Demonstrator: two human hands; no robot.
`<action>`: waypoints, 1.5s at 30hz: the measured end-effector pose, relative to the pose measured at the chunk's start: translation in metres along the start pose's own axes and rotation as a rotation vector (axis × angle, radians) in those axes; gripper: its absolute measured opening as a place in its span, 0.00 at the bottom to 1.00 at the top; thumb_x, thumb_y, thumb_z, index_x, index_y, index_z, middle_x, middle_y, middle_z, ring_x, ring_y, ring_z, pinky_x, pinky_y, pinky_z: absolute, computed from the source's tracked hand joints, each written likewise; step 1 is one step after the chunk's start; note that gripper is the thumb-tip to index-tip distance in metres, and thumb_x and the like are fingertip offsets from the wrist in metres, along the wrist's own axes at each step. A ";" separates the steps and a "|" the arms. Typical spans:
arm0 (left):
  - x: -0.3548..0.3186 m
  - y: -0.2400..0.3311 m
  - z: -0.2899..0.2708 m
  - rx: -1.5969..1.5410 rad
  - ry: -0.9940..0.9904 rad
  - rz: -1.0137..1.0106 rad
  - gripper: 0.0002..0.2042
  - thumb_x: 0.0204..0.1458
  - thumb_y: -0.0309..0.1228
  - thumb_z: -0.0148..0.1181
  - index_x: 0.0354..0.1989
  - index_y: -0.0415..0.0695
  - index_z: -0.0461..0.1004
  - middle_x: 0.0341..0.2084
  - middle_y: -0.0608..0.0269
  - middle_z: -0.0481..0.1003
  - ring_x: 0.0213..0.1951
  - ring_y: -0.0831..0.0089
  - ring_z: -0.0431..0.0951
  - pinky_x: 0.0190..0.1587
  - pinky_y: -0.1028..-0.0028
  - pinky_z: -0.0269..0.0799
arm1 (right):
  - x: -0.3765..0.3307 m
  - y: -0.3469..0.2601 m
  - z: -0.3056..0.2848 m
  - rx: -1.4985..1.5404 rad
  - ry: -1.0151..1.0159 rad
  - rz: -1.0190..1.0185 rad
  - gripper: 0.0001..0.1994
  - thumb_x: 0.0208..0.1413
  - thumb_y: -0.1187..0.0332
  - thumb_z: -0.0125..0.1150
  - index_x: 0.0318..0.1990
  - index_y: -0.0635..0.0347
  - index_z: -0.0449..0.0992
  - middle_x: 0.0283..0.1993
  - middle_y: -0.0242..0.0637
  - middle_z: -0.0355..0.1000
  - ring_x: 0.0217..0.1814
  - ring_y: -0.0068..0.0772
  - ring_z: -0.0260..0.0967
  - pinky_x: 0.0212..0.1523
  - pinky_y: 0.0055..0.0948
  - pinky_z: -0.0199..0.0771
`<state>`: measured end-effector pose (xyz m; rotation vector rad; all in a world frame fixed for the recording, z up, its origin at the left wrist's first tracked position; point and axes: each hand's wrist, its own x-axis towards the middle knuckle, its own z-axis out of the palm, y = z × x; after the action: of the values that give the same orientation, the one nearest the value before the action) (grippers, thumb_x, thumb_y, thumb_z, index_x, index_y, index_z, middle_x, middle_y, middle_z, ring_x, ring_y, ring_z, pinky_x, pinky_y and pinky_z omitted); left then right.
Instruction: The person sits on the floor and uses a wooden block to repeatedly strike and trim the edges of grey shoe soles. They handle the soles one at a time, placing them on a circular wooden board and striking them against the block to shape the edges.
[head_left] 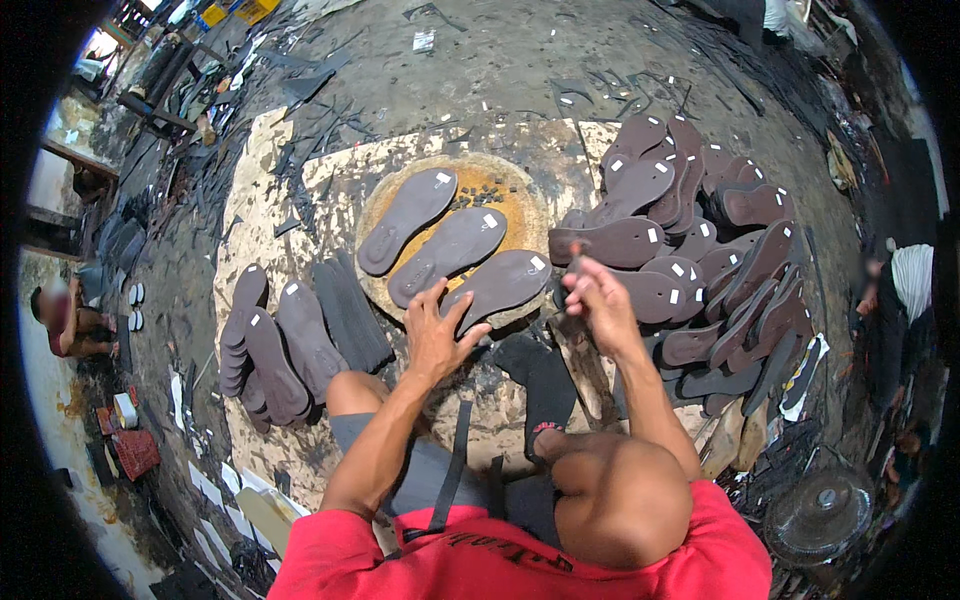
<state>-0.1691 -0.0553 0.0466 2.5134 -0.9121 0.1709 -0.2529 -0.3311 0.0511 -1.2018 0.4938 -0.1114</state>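
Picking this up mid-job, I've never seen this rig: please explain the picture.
There is no machine: these are the bare hands of a person, seen from above by a wide fisheye camera on the head. A round board holds three brown soles and small dark pieces; more soles are piled to its left and right. The left hand, fingers spread, touches the left end of the nearest sole; the right hand seems to pinch something small, too blurred to name.
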 end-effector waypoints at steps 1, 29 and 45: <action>0.000 0.010 0.001 0.017 0.024 -0.036 0.23 0.52 0.47 0.71 0.56 0.53 0.81 0.59 0.51 0.70 0.59 0.50 0.67 0.60 0.52 0.61 | -0.006 0.001 0.006 -0.073 -0.074 0.036 0.25 0.73 0.66 0.51 0.71 0.70 0.60 0.54 0.43 0.75 0.39 0.23 0.74 0.42 0.25 0.81; 0.029 0.027 0.031 -0.799 -0.538 -0.461 0.17 0.69 0.38 0.56 0.58 0.42 0.78 0.44 0.66 0.79 0.44 0.74 0.76 0.51 0.70 0.73 | -0.146 0.034 -0.069 0.251 0.060 0.504 0.27 0.68 0.64 0.57 0.69 0.63 0.57 0.59 0.52 0.72 0.55 0.40 0.77 0.56 0.38 0.82; 0.084 0.026 0.065 -0.797 -0.049 -0.552 0.12 0.65 0.36 0.61 0.47 0.40 0.80 0.29 0.65 0.81 0.33 0.80 0.79 0.39 0.76 0.75 | -0.040 -0.009 -0.008 0.194 -0.074 0.411 0.20 0.70 0.51 0.56 0.56 0.56 0.65 0.34 0.36 0.75 0.30 0.27 0.77 0.31 0.29 0.84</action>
<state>-0.1234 -0.1511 0.0208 1.9062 -0.1887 -0.3632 -0.2899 -0.3277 0.0691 -0.8928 0.6405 0.2315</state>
